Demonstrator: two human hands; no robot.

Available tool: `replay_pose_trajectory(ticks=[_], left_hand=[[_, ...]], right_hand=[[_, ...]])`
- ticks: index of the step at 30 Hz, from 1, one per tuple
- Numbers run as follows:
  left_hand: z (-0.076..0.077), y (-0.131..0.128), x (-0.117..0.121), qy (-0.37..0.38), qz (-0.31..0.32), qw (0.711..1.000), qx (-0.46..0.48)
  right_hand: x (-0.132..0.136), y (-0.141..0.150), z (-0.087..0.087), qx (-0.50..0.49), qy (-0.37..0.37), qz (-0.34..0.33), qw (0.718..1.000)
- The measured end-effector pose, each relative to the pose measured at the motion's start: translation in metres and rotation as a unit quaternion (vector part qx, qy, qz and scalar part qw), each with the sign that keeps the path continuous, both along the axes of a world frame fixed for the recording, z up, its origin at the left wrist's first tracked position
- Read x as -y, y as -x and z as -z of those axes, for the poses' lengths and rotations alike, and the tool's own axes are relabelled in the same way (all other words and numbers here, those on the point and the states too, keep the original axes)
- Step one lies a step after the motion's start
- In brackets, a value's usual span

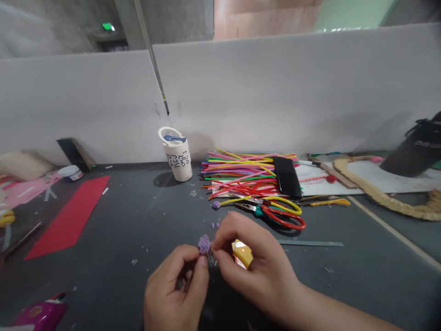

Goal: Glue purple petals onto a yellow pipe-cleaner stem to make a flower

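Observation:
Between the thumb and forefinger of my left hand (175, 287) is a small purple fuzzy tuft (204, 244), shaped like a flower head. My right hand (258, 259) pinches at the tuft's right side; what lies between its fingertips is too small to make out. Partly hidden behind my right hand is a yellow object (244, 253). Just beyond the hands lie a purple ball (216, 205) on a yellow stem, tiny purple scraps (215, 225), pliers (248, 208) and scissors with red handles (285, 219).
Several coloured pipe cleaners (241, 171) lie at the back under a black phone (288, 177). A white cup (181, 163) stands left of them. Red paper (70, 216) and a purple tool (41, 315) are at left; a straw-coloured ring (375, 197) is at right.

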State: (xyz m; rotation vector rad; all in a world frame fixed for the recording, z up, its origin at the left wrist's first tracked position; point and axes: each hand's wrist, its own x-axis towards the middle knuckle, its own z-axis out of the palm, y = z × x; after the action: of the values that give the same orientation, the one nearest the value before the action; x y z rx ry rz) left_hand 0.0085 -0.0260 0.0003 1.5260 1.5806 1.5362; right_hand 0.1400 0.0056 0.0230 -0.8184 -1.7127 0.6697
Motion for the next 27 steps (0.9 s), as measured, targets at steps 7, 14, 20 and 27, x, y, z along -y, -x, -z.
replay_pose_trajectory(ticks=[7, 14, 20, 27], left_hand=[[-0.0033, -0.0014, -0.0001, -0.005, -0.004, 1.000, -0.001], [-0.0032, -0.0017, -0.0002, -0.021, 0.001, 1.000, -0.002], [-0.0036, -0.0011, -0.0007, -0.019, 0.006, 1.000, -0.002], [-0.0015, -0.0006, -0.0008, -0.036, 0.011, 0.999, -0.020]], right_hand=[[-0.0006, -0.0007, -0.0002, 0.020, -0.015, -0.010, 1.000], [-0.0006, -0.0016, 0.0008, 0.029, -0.016, -0.003, 0.999], [0.0002, -0.0008, 0.0001, 0.021, -0.015, -0.005, 1.000], [-0.0010, -0.0008, -0.0021, 0.015, -0.017, -0.002, 1.000]])
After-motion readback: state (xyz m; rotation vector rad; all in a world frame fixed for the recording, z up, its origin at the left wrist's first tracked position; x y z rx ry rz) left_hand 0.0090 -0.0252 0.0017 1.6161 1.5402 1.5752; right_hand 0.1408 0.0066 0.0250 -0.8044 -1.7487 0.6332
